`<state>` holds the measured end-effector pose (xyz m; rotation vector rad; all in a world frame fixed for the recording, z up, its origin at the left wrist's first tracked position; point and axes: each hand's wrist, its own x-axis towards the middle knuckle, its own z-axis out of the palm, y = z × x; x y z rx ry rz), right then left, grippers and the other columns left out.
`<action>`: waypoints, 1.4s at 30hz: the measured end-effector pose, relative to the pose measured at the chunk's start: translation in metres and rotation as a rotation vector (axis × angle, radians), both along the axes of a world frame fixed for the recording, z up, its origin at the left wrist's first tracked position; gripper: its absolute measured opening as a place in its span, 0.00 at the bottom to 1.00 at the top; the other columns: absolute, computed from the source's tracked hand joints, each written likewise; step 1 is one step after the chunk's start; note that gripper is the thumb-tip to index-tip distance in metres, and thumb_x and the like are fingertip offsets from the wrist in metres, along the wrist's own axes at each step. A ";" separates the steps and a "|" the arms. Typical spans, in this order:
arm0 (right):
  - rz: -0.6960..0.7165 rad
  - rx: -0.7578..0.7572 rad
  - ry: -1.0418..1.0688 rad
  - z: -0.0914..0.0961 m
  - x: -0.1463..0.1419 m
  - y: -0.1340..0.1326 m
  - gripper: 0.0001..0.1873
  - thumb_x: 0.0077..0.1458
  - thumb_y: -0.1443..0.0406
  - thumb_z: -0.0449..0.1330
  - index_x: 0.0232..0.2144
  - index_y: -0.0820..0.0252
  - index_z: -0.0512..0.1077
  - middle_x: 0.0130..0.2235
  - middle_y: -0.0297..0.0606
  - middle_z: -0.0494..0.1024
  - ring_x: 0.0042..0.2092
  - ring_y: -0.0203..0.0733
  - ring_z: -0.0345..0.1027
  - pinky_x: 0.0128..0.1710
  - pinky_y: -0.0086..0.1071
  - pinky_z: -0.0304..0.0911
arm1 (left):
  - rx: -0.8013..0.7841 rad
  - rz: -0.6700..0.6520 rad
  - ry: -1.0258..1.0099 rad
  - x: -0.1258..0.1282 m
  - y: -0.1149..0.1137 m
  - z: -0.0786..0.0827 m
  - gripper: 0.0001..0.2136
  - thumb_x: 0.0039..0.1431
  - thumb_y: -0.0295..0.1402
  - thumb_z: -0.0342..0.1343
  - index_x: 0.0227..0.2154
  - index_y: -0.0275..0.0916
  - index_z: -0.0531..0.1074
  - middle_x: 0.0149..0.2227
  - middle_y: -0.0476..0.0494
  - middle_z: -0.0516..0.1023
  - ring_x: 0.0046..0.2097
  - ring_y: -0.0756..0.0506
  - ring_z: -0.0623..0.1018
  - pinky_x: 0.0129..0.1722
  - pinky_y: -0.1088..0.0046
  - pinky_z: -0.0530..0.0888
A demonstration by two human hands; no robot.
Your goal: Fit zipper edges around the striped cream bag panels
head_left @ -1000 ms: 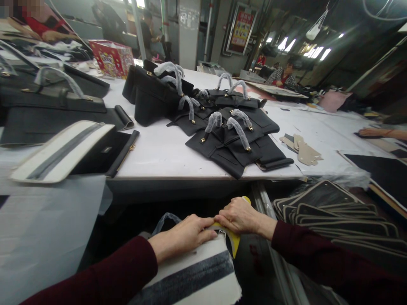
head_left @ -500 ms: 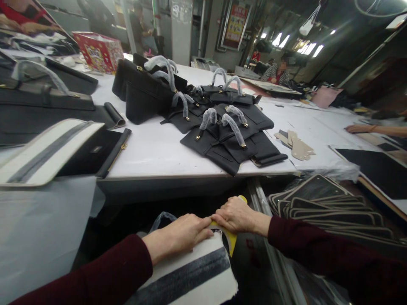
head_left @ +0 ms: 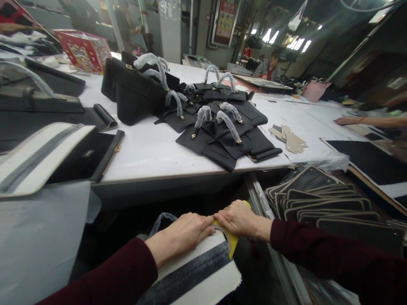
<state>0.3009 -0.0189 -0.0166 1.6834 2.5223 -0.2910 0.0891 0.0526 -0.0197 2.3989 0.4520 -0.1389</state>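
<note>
Below the table's front edge lies an unfinished handbag (head_left: 208,271), its panel off-white with a dark grey stripe. A film-wrapped handle (head_left: 162,220) shows behind my left wrist. My left hand (head_left: 182,235) is closed over the panel's upper edge, fingers together; its thumb cannot be made out. Beside it, at the panel's right corner, my right hand (head_left: 235,218) is wrapped round a yellow curved tool (head_left: 232,243) of a kind I cannot tell. The tool's lower part reaches down along the panel's right edge. Both hands touch or nearly touch at the fingertips.
Several black handbags (head_left: 222,140) with film-wrapped handles lie on the white table (head_left: 143,161). An open striped bag (head_left: 32,156) sits at left. Dark panels (head_left: 327,203) are stacked at right, beside a metal rail (head_left: 270,228). Another person's hand (head_left: 349,120) rests at far right.
The view has turned slightly, so the table and bags appear shifted left. Both hands keep their hold, and the yellow tool sits a little lower and further right in the picture.
</note>
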 end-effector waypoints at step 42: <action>-0.963 -0.841 1.652 -0.023 -0.012 -0.034 0.38 0.54 0.32 0.43 0.41 0.57 0.67 0.21 0.26 0.60 0.19 0.29 0.50 0.20 0.25 0.48 | -0.691 0.246 0.180 0.034 0.032 0.009 0.09 0.42 0.35 0.56 0.25 0.36 0.78 0.16 0.55 0.60 0.19 0.52 0.59 0.17 0.75 0.56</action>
